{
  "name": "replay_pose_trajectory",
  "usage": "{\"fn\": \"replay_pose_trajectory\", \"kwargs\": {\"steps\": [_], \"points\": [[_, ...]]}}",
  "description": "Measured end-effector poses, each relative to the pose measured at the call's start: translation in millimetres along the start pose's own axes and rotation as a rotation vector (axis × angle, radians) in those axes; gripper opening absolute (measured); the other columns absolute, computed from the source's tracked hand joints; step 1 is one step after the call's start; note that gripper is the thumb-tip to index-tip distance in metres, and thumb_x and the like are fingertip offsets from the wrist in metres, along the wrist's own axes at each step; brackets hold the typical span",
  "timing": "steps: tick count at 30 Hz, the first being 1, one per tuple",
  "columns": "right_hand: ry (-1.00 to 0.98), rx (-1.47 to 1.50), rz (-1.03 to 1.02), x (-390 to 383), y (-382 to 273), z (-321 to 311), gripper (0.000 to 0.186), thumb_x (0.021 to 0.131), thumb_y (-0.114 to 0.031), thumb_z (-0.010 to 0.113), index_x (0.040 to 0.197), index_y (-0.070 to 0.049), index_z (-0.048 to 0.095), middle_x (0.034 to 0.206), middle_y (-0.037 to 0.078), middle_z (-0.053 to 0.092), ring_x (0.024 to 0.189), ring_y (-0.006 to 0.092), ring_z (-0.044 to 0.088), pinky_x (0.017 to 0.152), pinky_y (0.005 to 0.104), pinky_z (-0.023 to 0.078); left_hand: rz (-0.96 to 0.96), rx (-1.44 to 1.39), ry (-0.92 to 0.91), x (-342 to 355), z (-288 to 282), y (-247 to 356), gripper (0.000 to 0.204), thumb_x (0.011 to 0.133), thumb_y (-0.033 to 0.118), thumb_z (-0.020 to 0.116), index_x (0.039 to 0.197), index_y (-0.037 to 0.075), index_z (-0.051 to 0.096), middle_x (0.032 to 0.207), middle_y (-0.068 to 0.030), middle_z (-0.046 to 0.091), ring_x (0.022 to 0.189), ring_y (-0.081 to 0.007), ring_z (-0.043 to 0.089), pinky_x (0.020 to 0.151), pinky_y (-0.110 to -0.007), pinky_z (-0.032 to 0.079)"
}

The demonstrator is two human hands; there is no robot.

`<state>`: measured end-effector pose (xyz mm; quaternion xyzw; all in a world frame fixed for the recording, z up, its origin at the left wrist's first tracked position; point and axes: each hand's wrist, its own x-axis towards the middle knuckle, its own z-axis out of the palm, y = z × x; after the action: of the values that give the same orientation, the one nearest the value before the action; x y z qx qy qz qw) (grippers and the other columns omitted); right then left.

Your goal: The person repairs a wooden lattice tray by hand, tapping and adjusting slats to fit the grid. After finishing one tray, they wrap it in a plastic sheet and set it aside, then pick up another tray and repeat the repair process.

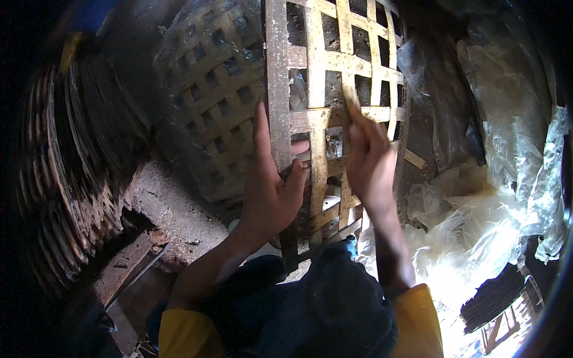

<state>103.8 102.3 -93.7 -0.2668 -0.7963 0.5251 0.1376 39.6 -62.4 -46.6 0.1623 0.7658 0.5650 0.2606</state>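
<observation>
Wooden lattice panel (316, 116), 1 o'clock: left hand (277, 194) grips its side bar (276, 77); right hand (371, 160), blurred at 2 o'clock, curls at the strips (330, 61), hold unclear. Weaving appears largely done; remainder indeterminable.

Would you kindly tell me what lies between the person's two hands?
In the head view, crossing strips of the lattice panel, with gaps, lie between the left hand and the right hand.
</observation>
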Motion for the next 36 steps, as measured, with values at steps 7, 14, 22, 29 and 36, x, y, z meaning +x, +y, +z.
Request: {"fn": "replay_pose_trajectory", "kwargs": {"steps": [7, 14, 22, 29, 36], "points": [[-0.067, -0.138, 0.079, -17, -7, -6, 0.034, 0.1, -0.005, 0.053, 0.13, 0.001, 0.066, 0.111, 0.025, 0.072, 0.101, 0.0306, 0.072, 0.086, 0.0373, 0.056, 0.052, 0.156, -0.011, -3, -3, -5, 0.084, 0.103, 0.017, 0.054, 0.161, -0.003, -0.003, 0.151, -0.033, 0.04, 0.136, -0.0368, 0.049, 0.115, -0.046, 0.036], [-0.052, -0.135, -0.053, -25, -4, -9, 0.034, 0.1, -0.003, 0.054, 0.131, -0.002, 0.067, 0.108, 0.024, 0.072, 0.097, 0.0307, 0.072, 0.084, 0.0391, 0.056, -0.047, -0.019, 0.012, -5, 0, -9, 0.084, 0.102, 0.016, 0.054, 0.161, -0.003, -0.003, 0.152, -0.0329, 0.038, 0.137, -0.0369, 0.048, 0.115, -0.046, 0.035], [-0.043, -0.152, 0.049, -26, 4, -13, 0.035, 0.1, -0.002, 0.053, 0.133, 0.0, 0.065, 0.11, 0.023, 0.071, 0.093, 0.0236, 0.071, 0.081, 0.0374, 0.055, 0.142, 0.301, 0.021, -5, -4, -14, 0.083, 0.103, 0.02, 0.053, 0.161, -0.004, -0.002, 0.149, -0.0317, 0.044, 0.132, -0.0369, 0.053, 0.112, -0.045, 0.039], [0.039, -0.308, 0.075, -44, 37, -43, 0.038, 0.1, -0.005, 0.054, 0.136, -0.007, 0.065, 0.112, 0.017, 0.075, 0.093, 0.0271, 0.074, 0.077, 0.0385, 0.06, 0.013, 0.075, -0.031, -2, 1, 3, 0.083, 0.102, 0.022, 0.052, 0.16, -0.005, 0.0, 0.156, -0.0308, 0.03, 0.14, -0.0357, 0.041, 0.116, -0.047, 0.033], [-0.017, -0.415, -0.042, 6, 108, -93, 0.018, 0.1, -0.021, 0.064, 0.106, -0.005, 0.069, 0.07, 0.011, 0.065, 0.058, 0.0158, 0.061, 0.055, 0.0332, 0.048, -0.069, 0.066, -0.022, 2, -2, 2, 0.084, 0.099, 0.015, 0.054, 0.161, -0.003, 0.0, 0.158, -0.0321, 0.027, 0.145, -0.0376, 0.037, 0.119, -0.049, 0.032]]}}
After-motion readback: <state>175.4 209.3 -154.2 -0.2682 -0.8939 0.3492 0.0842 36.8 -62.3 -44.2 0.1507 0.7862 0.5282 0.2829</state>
